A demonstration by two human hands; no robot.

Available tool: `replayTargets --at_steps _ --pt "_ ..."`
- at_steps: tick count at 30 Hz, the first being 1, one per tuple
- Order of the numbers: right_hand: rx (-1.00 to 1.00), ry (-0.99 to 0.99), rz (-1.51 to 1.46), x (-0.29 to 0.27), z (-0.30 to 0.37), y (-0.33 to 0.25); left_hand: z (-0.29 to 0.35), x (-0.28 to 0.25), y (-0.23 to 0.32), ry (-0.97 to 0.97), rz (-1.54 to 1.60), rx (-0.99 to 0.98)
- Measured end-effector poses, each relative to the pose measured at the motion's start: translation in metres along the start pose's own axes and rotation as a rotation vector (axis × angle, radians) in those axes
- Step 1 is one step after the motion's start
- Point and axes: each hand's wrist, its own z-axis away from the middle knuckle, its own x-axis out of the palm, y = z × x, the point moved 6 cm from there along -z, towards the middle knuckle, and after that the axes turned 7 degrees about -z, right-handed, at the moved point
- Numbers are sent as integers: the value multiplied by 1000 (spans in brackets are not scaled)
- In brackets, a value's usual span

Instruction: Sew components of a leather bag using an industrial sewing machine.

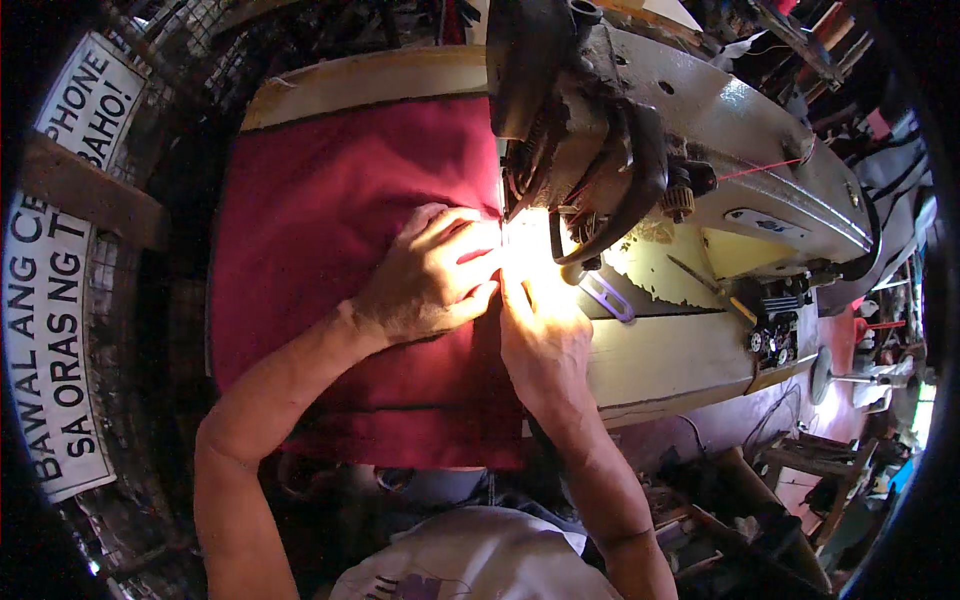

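Note:
A wide piece of dark red cloth (pixel 300 230) lies over the sewing machine's bed, its right edge running up to the needle area. My left hand (pixel 430 275) rests on the cloth just left of that edge, its fingers apart and slightly bent toward the needle. My right hand (pixel 545 335) pinches the cloth's edge between thumb and fingers, close in front of the presser foot. The sewing machine (pixel 700 110) stands above and to the right. Bright lamp light washes out the needle, foot and right fingertips, so their exact contact is hidden.
Right of my right hand lie a purple looped piece (pixel 607 298) and a thin tool with a yellow handle (pixel 740 308). A bobbin winder (pixel 775 325) sits at the table's right side. Red thread (pixel 760 172) runs along the machine. Signboards (pixel 50 350) hang at left.

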Motion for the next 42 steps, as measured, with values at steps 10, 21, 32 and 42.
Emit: replayTargets --at_steps 10,21,32,42 --pt "2 42 85 -1 -5 -2 -6 1 -9 12 22 1" --pt "291 115 -202 -24 39 5 -1 -36 29 -136 -67 35" --pt "186 226 -196 -21 51 -4 42 -23 62 -165 -131 -194" --pt "123 67 -147 -18 51 0 27 -4 42 -171 -37 -207"
